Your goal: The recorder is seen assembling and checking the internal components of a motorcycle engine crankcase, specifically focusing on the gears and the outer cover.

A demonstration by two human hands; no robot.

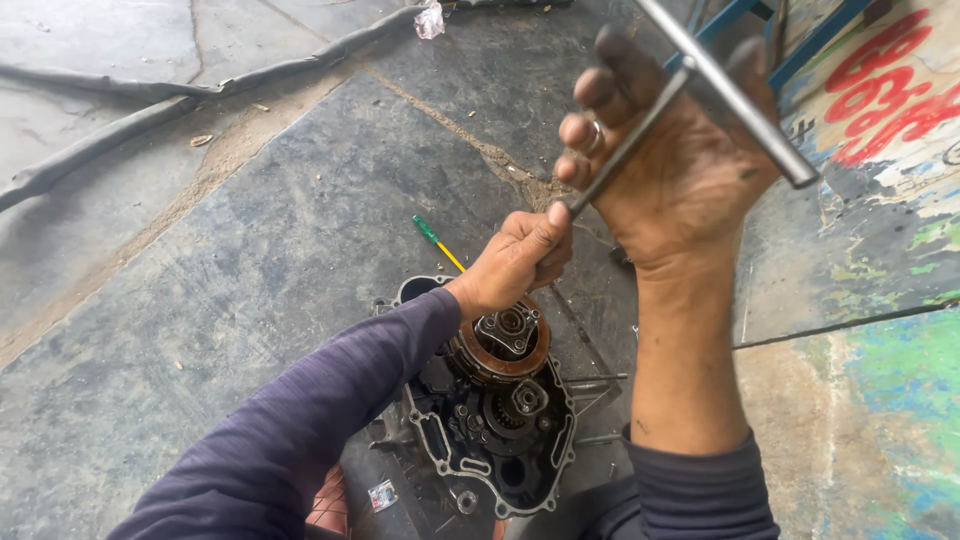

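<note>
My right hand (pixel 680 165) is raised and gripping the handle end of a long steel T-handle wrench (pixel 700 75). My left hand (pixel 515 260) is closed around the lower shaft of the same wrench, just above the engine. Below it lies an open motorcycle engine case (pixel 470 455) on the concrete floor, with a round clutch assembly (pixel 505 340) and a smaller gear (pixel 528 398) exposed. The wrench's tip is hidden behind my left hand.
A green-and-yellow screwdriver (pixel 437 242) lies on the floor beyond the engine. A dark hose (pixel 150 115) runs across the upper left. A painted wall (pixel 880 150) stands at the right, with a blue metal frame (pixel 790 30) above. A small wrapper (pixel 382 495) lies by the case.
</note>
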